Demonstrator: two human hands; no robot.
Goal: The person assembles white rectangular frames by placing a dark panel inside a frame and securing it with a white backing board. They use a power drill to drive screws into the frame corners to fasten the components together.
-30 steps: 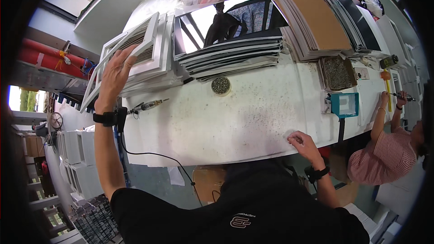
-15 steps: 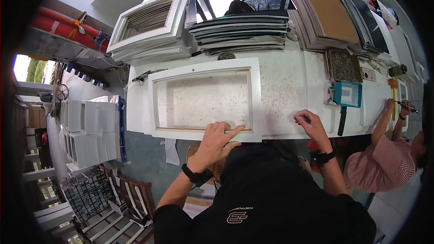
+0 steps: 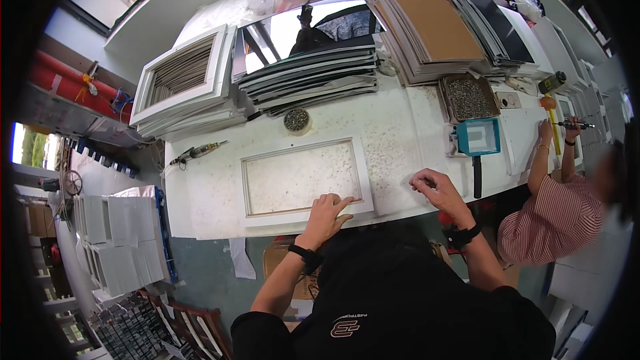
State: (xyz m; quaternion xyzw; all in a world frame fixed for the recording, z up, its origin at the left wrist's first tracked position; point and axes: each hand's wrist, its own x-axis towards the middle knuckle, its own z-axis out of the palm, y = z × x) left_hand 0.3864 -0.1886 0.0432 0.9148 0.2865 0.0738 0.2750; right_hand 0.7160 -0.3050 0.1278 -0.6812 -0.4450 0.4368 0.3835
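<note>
A white rectangular frame (image 3: 363, 173) lies on the white worktable, its opening showing the speckled tabletop. My left hand (image 3: 325, 219) rests on the frame's near rail, close to its right corner. The index finger stretches along the inner edge, with the thumb apart from it. My right hand (image 3: 437, 192) hovers right of the frame, not touching it. Its fingers are curled in toward the thumb, and what they may hold is too small to make out. Beyond the frame stands a round container (image 3: 297, 121) of small pieces. A slim driver-like tool (image 3: 198, 152) lies to its left.
Stacked white frames (image 3: 217, 70), dark panels (image 3: 310, 79) and brown-topped boards (image 3: 430, 23) line the back. At right stand a tray of small pieces (image 3: 470, 100) and a teal square tool (image 3: 495, 135) with a black handle. A co-worker in a striped shirt (image 3: 553, 220) holds a tool farther right.
My view has shifted. The frame looks smaller and lower, with a wider gap to the round container, and the driver-like tool now shows whole. My left hand stays on the near rail; my right remains curled.
</note>
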